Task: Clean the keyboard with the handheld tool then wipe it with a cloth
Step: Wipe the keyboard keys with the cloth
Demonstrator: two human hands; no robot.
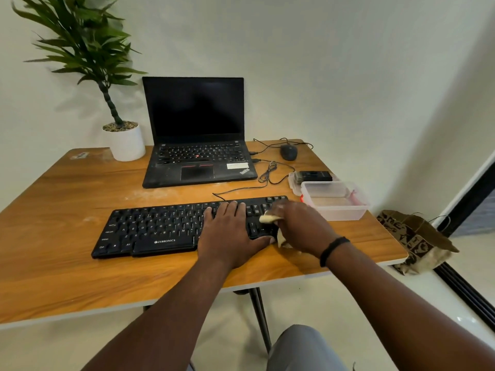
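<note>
Head view. Black keyboard [171, 227] lies flat on the wooden bench [67, 210], just below centre frame, long side running 9 to 3 o'clock.

Left hand [230, 234] rests palm down on the keyboard's right half, fingers straight and spread over the keys, grasping nothing.

Right hand [297, 228], at 3 o'clock of the left, fingers curled round a pale yellowish cloth [269, 218]; the cloth touches the keys at the keyboard's right end. A black band sits on that wrist.

At 12 o'clock of the keyboard: open laptop [195, 145], screen dark. Mouse [288, 152] at 3 o'clock of the laptop, cable looping toward it.

Clear plastic box [334, 200] just beyond the right hand, at 1 o'clock.

Potted plant [124, 141] at 9 o'clock of the laptop.

Paper bag [417, 242] on the floor at 3 o'clock, off the bench edge.
</note>
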